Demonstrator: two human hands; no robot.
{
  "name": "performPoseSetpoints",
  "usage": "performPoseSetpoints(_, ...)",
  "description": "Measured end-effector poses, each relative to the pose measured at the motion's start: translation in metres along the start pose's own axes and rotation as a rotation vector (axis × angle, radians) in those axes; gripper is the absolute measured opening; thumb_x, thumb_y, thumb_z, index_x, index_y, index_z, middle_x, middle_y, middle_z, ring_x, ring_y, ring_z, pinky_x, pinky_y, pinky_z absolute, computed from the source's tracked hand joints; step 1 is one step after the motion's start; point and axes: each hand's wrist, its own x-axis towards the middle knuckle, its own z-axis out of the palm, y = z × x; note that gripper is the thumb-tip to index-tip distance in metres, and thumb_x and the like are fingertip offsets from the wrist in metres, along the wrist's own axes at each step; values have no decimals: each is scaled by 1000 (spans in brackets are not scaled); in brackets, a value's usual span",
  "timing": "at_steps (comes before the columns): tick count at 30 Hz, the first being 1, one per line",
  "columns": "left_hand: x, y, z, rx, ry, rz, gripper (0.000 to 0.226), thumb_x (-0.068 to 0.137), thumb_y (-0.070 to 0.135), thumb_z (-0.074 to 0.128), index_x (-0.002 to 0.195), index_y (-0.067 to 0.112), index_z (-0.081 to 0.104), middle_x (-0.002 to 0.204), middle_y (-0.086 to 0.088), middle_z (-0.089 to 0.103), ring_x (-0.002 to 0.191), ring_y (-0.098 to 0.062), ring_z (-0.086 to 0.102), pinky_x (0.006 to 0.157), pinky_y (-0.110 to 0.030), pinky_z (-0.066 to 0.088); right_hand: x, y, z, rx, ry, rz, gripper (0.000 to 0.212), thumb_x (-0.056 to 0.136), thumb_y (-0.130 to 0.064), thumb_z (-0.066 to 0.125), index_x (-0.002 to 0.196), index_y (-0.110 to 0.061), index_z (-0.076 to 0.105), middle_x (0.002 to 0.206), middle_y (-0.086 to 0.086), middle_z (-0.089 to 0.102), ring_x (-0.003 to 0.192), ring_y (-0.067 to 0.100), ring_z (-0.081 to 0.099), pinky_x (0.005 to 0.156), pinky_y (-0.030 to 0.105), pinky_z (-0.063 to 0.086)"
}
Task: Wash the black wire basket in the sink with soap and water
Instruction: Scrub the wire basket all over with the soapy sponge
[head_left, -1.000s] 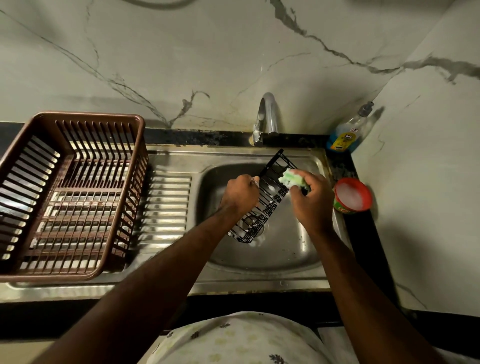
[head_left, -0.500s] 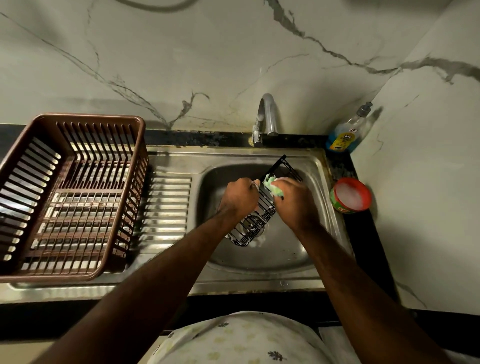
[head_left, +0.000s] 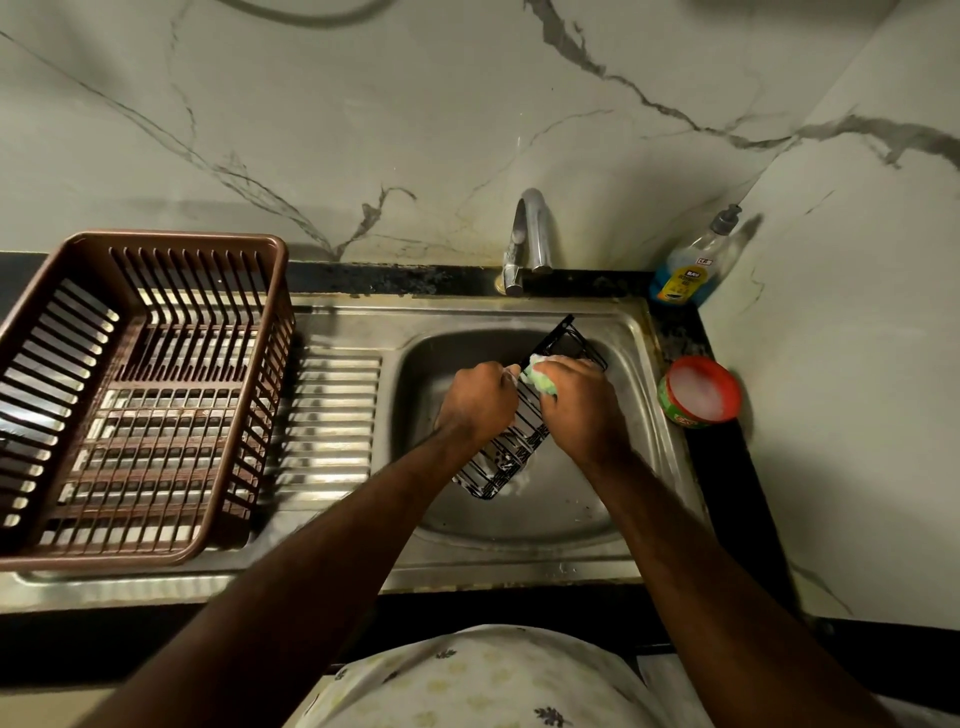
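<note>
A narrow black wire basket (head_left: 506, 460) stands tilted in the steel sink (head_left: 524, 519), its far end pointing at the back right corner. My left hand (head_left: 480, 400) grips its left side around the middle. My right hand (head_left: 579, 405) holds a soapy green sponge (head_left: 540, 379) and presses it on the basket's upper middle. White suds cling to the lower wires. The middle of the basket is hidden by both hands.
A brown plastic dish rack (head_left: 140, 395) sits on the ribbed drainboard (head_left: 332, 415) at left. The tap (head_left: 530, 234) stands behind the sink, no water running. A soap pump bottle (head_left: 693, 260) and a red tub of foamy soap (head_left: 698, 392) stand at right.
My right hand slid the sponge from the basket's far end down and left to its middle. The left hand kept its grip, and the basket hardly moved.
</note>
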Motion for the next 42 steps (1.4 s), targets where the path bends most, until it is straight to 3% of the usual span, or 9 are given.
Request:
performPoseSetpoints(6, 3, -7, -6, -35, -4, -44, 38, 103, 44, 41, 92, 17, 65, 85, -9, 72, 79, -27, 71, 76, -47, 63, -25, 16, -2, -49, -44, 71, 37, 76, 9, 70, 111, -2, 73, 107, 13, 74, 98, 32, 67, 86, 33, 52)
performPoseSetpoints(10, 2, -3, -4, -31, -15, -21, 39, 104, 45, 41, 87, 18, 65, 80, -7, 72, 75, -25, 72, 74, -46, 63, -13, 9, -2, -46, -12, 40, 36, 74, 12, 69, 106, -2, 75, 102, 13, 75, 92, 34, 67, 80, 39, 56)
performPoseSetpoints(20, -1, -4, -1, -35, 2, -25, 41, 107, 41, 41, 84, 17, 65, 70, -4, 71, 71, -21, 71, 73, -42, 62, -20, -2, -10, 23, 26, -12, 46, 73, 14, 65, 116, -1, 72, 114, 14, 73, 106, 30, 67, 93, 41, 56)
performPoseSetpoints(23, 0, -5, -2, -24, -8, -28, 41, 107, 43, 41, 85, 18, 65, 74, -5, 71, 72, -24, 71, 71, -44, 62, -26, -3, -19, 74, 103, 57, 36, 81, 8, 68, 117, 0, 72, 113, 13, 73, 103, 24, 69, 90, 20, 53)
performPoseSetpoints(26, 1, -1, -1, 6, -9, -6, 38, 106, 40, 42, 85, 18, 65, 77, -6, 71, 72, -24, 71, 71, -45, 62, -16, -1, -28, 129, 181, 136, 28, 85, 2, 70, 113, 0, 73, 105, 13, 75, 91, 15, 69, 76, -5, 39)
performPoseSetpoints(31, -1, 2, 1, 37, -16, -4, 38, 104, 37, 42, 82, 16, 65, 79, -8, 71, 74, -25, 71, 74, -46, 62, 3, -1, -29, 144, 193, 196, 23, 89, -13, 68, 110, -6, 73, 95, 9, 74, 75, 12, 65, 64, 9, 47)
performPoseSetpoints(34, -3, 2, 1, 39, -15, 8, 37, 104, 38, 42, 82, 17, 64, 79, -8, 71, 75, -25, 71, 74, -46, 62, 8, -2, -21, 104, 179, 174, 19, 91, -15, 68, 104, -4, 75, 93, 11, 75, 78, 16, 67, 66, 18, 47)
performPoseSetpoints(40, -5, 1, -5, 28, -12, -16, 51, 86, 55, 31, 86, 17, 65, 80, -9, 71, 75, -28, 72, 73, -45, 63, -6, 4, -13, 27, 119, 212, 18, 85, -4, 72, 103, -2, 76, 95, 13, 76, 83, 23, 72, 63, 4, 34)
performPoseSetpoints(42, -4, -3, -6, 33, -6, -26, 57, 83, 58, 27, 89, 16, 66, 80, -10, 72, 75, -28, 72, 73, -45, 63, -12, 9, -11, 18, 86, 220, 18, 84, -6, 74, 102, -4, 77, 94, 12, 76, 82, 24, 72, 63, 9, 36)
